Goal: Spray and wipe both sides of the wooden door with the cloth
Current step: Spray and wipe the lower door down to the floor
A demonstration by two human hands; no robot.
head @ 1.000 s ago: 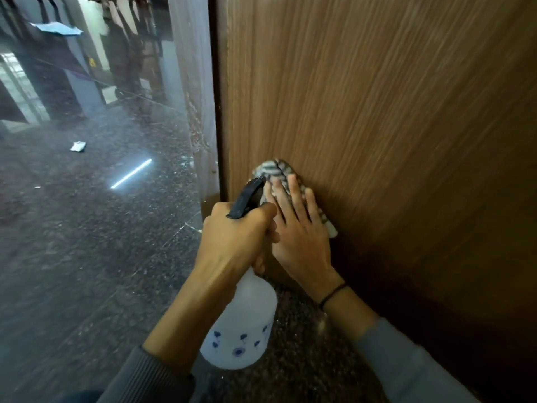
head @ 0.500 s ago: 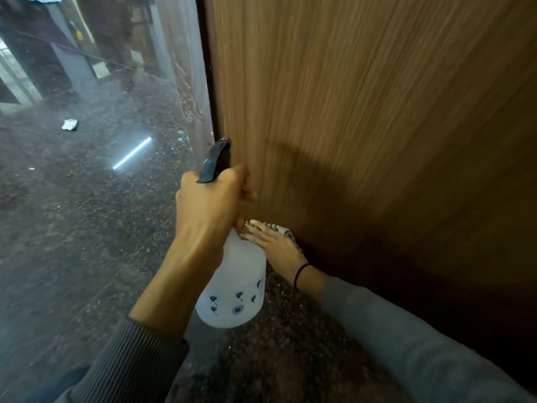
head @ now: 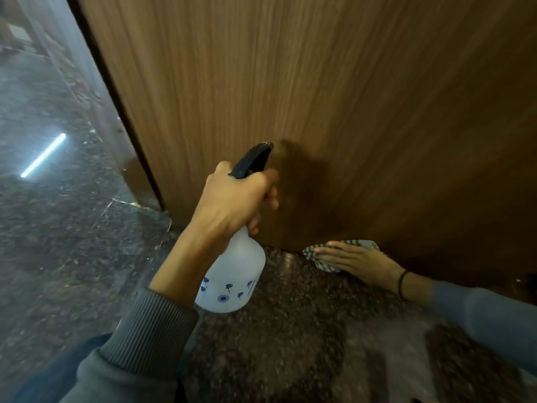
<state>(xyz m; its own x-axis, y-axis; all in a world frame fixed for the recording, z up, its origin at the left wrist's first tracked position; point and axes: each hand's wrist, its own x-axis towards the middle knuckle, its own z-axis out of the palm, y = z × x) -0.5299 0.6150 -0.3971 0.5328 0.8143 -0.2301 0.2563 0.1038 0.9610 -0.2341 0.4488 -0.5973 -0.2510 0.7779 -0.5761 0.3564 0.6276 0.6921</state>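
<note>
The brown wooden door [head: 319, 97] fills the upper and right part of the head view. My left hand [head: 232, 199] grips the neck of a white spray bottle [head: 232, 277] with blue flower prints; its black nozzle points at the door's lower part. My right hand [head: 354, 260] presses a striped grey-white cloth [head: 322, 264] flat against the door's bottom edge, just above the floor, fingers straight. Most of the cloth is hidden under the hand.
Dark speckled stone floor [head: 290, 344] lies below the door. The door's left edge [head: 125, 126] stands against a pale frame. Left of it a polished floor reflects a bright light strip [head: 43, 155].
My right hand slid the cloth down the door from mid-height to its bottom edge and to the right. My left hand with the bottle lifted slightly and shifted right. The view tilted down.
</note>
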